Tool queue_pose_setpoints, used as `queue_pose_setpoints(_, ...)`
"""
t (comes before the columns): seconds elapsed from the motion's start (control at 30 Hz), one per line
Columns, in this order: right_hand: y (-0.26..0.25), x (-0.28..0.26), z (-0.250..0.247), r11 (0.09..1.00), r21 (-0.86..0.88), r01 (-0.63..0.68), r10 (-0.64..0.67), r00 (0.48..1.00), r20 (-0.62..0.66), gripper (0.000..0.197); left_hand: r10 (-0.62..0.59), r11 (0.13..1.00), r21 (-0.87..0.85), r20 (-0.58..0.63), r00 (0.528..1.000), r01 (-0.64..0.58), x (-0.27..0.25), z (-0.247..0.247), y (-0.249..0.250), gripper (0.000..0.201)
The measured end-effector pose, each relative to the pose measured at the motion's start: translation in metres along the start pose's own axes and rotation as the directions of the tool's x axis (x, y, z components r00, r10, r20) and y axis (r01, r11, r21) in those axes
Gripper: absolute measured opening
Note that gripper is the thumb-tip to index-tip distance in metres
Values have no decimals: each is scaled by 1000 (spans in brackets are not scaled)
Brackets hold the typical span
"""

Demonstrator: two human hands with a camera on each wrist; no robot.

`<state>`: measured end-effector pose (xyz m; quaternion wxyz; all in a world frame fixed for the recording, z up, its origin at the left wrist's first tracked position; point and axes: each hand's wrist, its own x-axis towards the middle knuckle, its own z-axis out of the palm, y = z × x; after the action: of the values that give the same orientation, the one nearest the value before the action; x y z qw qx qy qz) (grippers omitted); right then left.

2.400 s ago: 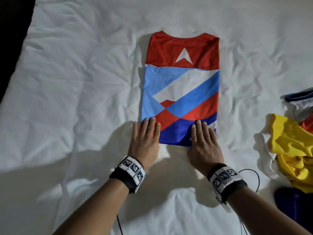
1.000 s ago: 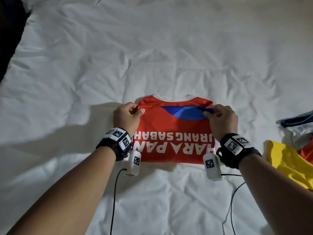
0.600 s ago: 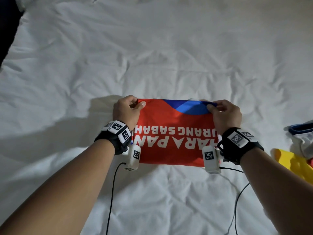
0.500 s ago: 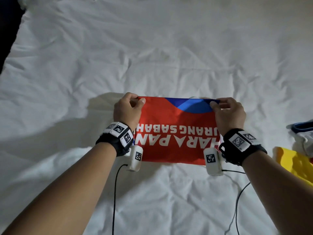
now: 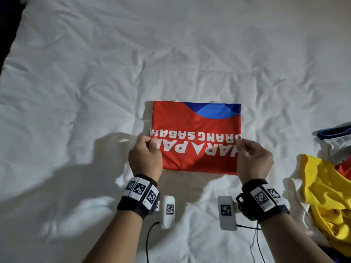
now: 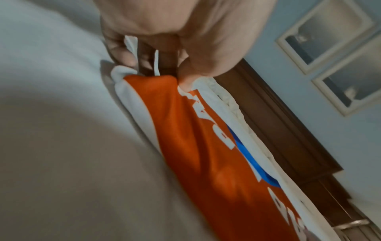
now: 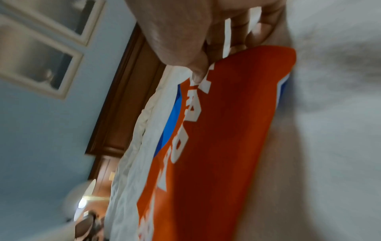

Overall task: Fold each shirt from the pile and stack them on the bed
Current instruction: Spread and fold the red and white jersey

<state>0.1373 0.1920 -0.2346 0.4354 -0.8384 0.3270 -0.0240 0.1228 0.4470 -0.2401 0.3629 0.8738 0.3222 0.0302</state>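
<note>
White, wrinkled bed sheet (image 5: 95, 76) across the whole head view, dark gap at 10 o'clock. Folded red shirt (image 5: 197, 152) at centre, lying flat, blue patch along its far edge, white upside-down lettering across the middle. Left hand (image 5: 145, 158) at the shirt's 9 o'clock side, thumb and curled fingers pinching the edge; right hand (image 5: 253, 160) at its 3 o'clock side, pinching the opposite edge likewise. Pile of unfolded shirts (image 5: 326, 196) at 3 o'clock on the sheet, well apart from the red one: yellow in front, blue-trimmed white behind, a sliver of red. Wooden headboard (image 6: 278, 130) and blue wall in the wrist views, beyond the bed. Thin black cables trailing from both wristbands at 6 o'clock.
</note>
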Motion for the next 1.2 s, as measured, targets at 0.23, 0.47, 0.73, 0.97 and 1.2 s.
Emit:
queue_pose_setpoints(0.23,-10,-1,7,963,-223,154,-169,984,-49,32,122,964,243,-23,992,-113,-6,-5,15,26)
queue_pose_setpoints(0.47,-1,-30,54,466,-464,754,-490,656,574,63,502,541,425,530,684,-726,-9,37,14,64)
queue_pose_setpoints(0.73,24,9,38,591,-558,583,-369,810,455,67,328,633,560,432,840,-534,31,26,-8,67)
queue_pose_setpoints(0.97,23,-12,-3,854,-386,347,-282,935,218,57,542,689,406,262,798,-601,-4,22,54,31)
queue_pose_setpoints(1.2,42,-28,-16,842,-493,219,-31,932,362,53,315,699,352,630,710,-623,-36,69,137,53)
